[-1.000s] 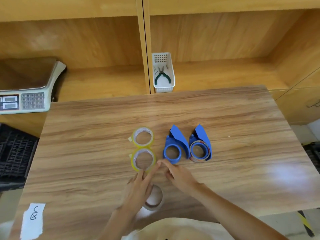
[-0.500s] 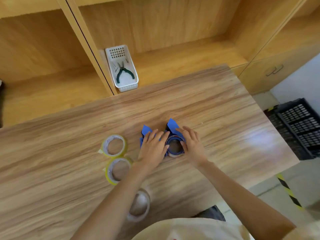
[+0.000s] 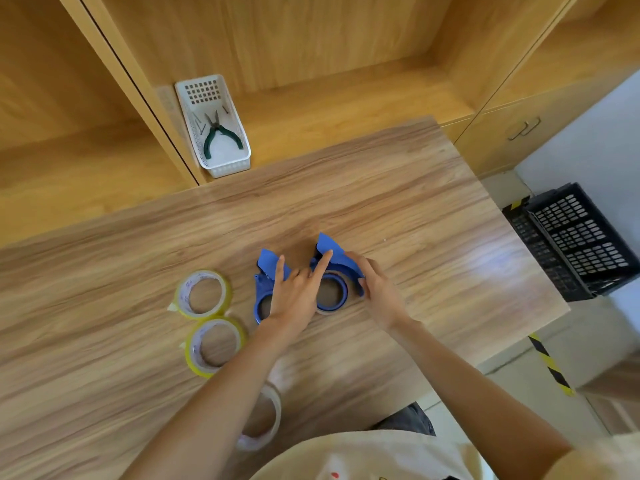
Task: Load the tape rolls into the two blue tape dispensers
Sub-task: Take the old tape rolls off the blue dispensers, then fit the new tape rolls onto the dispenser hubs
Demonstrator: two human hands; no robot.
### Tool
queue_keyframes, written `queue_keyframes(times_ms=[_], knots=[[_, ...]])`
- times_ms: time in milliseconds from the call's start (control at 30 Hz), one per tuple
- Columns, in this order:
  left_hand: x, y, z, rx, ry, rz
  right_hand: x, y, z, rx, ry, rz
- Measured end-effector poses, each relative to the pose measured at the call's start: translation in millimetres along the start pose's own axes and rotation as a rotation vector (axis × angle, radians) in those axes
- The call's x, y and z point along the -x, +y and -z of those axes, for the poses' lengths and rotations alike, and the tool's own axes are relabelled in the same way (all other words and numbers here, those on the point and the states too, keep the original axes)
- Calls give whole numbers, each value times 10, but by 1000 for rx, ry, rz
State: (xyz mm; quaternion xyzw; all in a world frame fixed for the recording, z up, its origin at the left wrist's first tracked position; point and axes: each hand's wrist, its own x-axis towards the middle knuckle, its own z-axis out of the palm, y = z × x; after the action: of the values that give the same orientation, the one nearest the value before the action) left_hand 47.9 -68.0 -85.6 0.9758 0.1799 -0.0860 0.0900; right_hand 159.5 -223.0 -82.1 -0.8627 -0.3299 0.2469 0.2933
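Two blue tape dispensers lie side by side at mid-table. My left hand rests with fingers spread across both. It covers much of the left dispenser, and its index finger reaches onto the flap of the right dispenser. The right dispenser holds a brownish roll in its ring. My right hand curls around that dispenser's right side. Two yellow tape rolls lie flat to the left. A pale tape roll sits near the front edge, partly under my left forearm.
A white basket with green-handled pliers stands on the shelf behind the table. A black slotted crate sits on the floor past the table's right edge, near a yellow-black floor stripe. Wooden shelving rises behind.
Both hands moved from beside the near yellow roll onto the blue dispensers. My left index finger has since stretched onto the right dispenser's flap. The view swung to the right.
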Motion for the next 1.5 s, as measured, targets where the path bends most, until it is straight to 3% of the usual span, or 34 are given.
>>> queue_keyframes(times_ms=[167,300,500,633,867,1000,1133,1267,1500], knots=[[-37,28,17,89,42,-11,-80,20,60,87,35,84],[-84,38,-5,167,200,-71,-103,18,3,110,104,85],[-23,68,64,233,297,-106,-51,0,30,176,161,87],[39,65,199,279,354,-80,24,-178,104,107,207,117],[512,-302,376,499,360,70,-7,-663,-27,81,103,220],[1057,-638,267,593,316,161,153,-965,-343,59,-47,387],[1709,-780,106,625,236,115,449,-1115,-718,139,-286,478],[2167,-792,-113,650,90,186,722,-1168,-983,187,-496,488],[2377,-745,-257,640,35,237,875,-1155,-1074,275,-585,473]])
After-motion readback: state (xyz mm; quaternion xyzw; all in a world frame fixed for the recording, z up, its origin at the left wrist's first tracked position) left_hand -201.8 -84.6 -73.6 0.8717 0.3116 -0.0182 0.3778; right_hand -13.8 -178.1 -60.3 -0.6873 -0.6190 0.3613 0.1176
